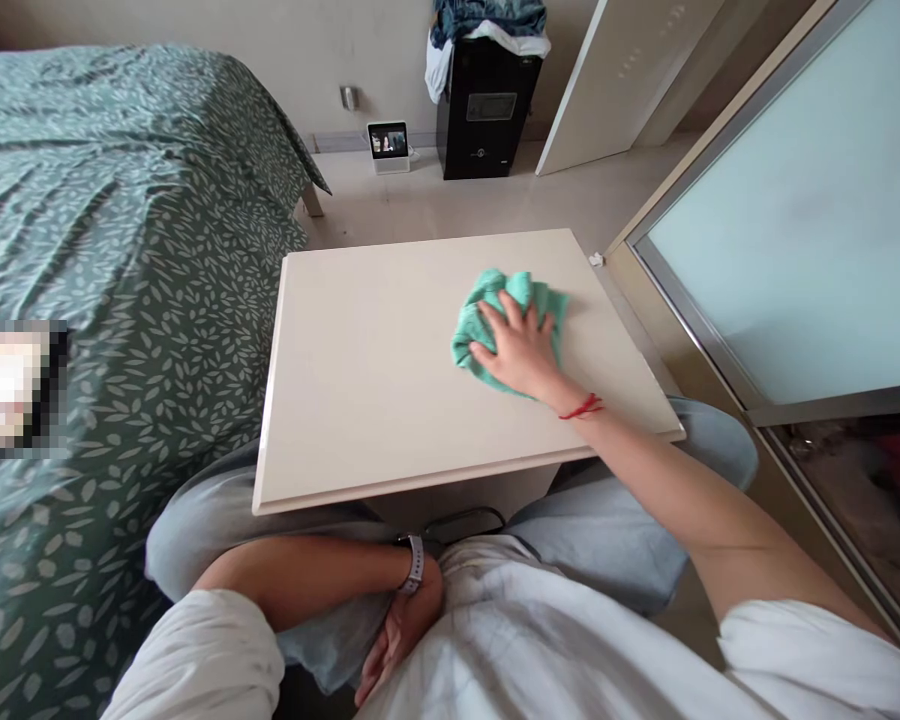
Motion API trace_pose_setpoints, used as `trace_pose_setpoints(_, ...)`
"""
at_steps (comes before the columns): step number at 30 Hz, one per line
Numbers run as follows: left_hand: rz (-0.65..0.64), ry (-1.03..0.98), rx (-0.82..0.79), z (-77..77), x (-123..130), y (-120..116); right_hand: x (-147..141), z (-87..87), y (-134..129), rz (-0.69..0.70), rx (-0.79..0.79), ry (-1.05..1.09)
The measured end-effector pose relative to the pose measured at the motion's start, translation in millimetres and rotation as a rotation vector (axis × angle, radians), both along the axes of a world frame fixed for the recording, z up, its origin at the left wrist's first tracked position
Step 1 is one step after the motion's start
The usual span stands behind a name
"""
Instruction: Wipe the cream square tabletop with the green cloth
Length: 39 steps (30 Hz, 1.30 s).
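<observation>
A cream tabletop [367, 360] lies in front of my knees. On its right half is a crumpled green cloth [474, 322]. My right hand [521, 348], with a red string at the wrist, presses flat on this cloth with its fingers spread. Below the near edge of the tabletop, my left hand [403, 630] rests in my lap against my shirt, palm partly up, with a watch [415, 565] on its wrist. The fingers of my left hand are partly hidden and what shows of them looks loose, with nothing seen in them.
A bed [210, 200] with a green leaf-patterned cover stands at the left, with a blurred object on it. A small screen [388, 142] and a black cabinet [487, 110] topped with clothes are by the far wall. A frosted sliding door [802, 210] is on the right.
</observation>
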<state>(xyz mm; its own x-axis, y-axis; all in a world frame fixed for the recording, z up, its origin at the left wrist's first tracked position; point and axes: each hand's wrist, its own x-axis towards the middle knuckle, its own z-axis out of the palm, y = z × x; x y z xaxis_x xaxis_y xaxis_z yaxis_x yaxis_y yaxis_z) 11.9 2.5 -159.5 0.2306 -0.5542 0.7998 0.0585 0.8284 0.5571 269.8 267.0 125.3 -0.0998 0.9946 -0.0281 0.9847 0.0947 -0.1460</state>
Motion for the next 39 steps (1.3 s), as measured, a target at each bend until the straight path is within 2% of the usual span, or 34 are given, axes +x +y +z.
trace_pose_setpoints(1,-0.002,0.012,0.013,-0.5,-1,0,-21,4.5,0,0.058,-0.023,-0.003)
trace_pose_setpoints(5,-0.153,0.124,0.083,3.5,2,3,-101,18.0,-2,0.291,-0.104,0.049)
trace_pose_setpoints(8,-0.199,0.144,0.069,9.1,11,4,-154,19.2,-12,0.478,-0.112,0.134)
trace_pose_setpoints(10,-0.208,0.079,0.044,12.5,18,2,-185,17.6,-23,0.609,-0.092,0.160)
trace_pose_setpoints(13,-0.099,-0.122,-0.064,14.8,25,-4,-215,16.0,-42,0.807,-0.054,0.144)
trace_pose_setpoints(15,0.026,-0.219,-0.194,14.8,27,-9,-222,15.6,-50,0.904,-0.035,0.123)
trace_pose_setpoints(17,0.086,-0.232,-0.228,14.9,27,-11,-220,14.9,-50,0.954,-0.025,0.113)
trace_pose_setpoints(20,0.114,-0.265,-0.172,17.0,28,-8,-204,12.9,-38,0.971,-0.040,0.117)
trace_pose_setpoints(22,0.096,-0.299,-0.214,19.4,28,-4,-187,11.2,-25,0.944,-0.054,0.126)
trace_pose_setpoints(25,-0.080,-0.162,-0.163,22.4,26,1,-150,8.2,-6,0.844,-0.068,0.155)
trace_pose_setpoints(28,-0.172,0.001,-0.047,24.5,22,4,-94,3.5,7,0.686,-0.099,0.163)
trace_pose_setpoints(32,-0.221,0.104,0.048,27.7,18,10,6,-5.1,6,0.420,-0.089,0.110)
trace_pose_setpoints(36,-0.210,0.112,0.066,30.2,16,14,101,-11.0,-16,0.146,-0.002,0.056)
trace_pose_setpoints(39,-0.250,0.158,0.062,31.3,14,17,142,-12.8,-42,-0.084,0.041,0.034)
